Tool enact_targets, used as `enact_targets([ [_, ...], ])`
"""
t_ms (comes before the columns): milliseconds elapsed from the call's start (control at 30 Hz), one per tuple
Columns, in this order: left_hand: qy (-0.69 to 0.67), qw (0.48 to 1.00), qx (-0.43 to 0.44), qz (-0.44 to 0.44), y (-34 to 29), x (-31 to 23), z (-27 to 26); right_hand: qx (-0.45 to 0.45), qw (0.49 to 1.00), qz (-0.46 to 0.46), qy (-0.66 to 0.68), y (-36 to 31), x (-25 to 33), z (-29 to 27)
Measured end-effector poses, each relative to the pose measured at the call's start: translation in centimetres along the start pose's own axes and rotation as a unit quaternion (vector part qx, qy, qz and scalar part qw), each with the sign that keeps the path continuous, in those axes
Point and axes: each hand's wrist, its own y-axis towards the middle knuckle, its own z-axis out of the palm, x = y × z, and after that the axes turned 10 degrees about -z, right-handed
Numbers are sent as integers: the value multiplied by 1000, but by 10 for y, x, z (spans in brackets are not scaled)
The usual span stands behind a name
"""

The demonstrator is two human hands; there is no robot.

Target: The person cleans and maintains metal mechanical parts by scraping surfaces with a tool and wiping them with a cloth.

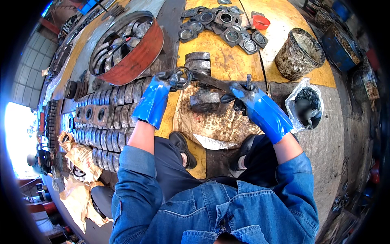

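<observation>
Both my hands wear blue rubber gloves with dark, greasy fingers. My left hand (164, 78) is closed on a dark metal ring (185, 76), held up in front of me. In my right hand (247, 94) is a long flat dark blade (213, 81), like a scraper; its far end reaches to the ring. A short dark stub (248, 78) sticks up by the right fingers. Below the blade, a dark curved metal block (204, 101) sits on a stained sack-like sheet (215, 128) between my feet. A small stack of curved metal pieces (198, 61) stands just beyond.
To the left are rows of metal bearing housings (103, 136) and a large red-brown hoop (136, 57) full of metal rings. Flanged parts (231, 34) and a red bowl (261, 22) lie ahead. A grimy bucket (289, 67) and a plastic-lined container (292, 101) stand at right.
</observation>
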Motion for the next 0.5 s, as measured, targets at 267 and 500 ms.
enact_targets([
  [267, -104, 985, -8, 135, 7, 7, 4, -77, 905, 252, 334, 14, 14, 18],
  [500, -173, 977, 17, 122, 24, 19, -1, -56, 803, 299, 512, 25, -4, 30],
])
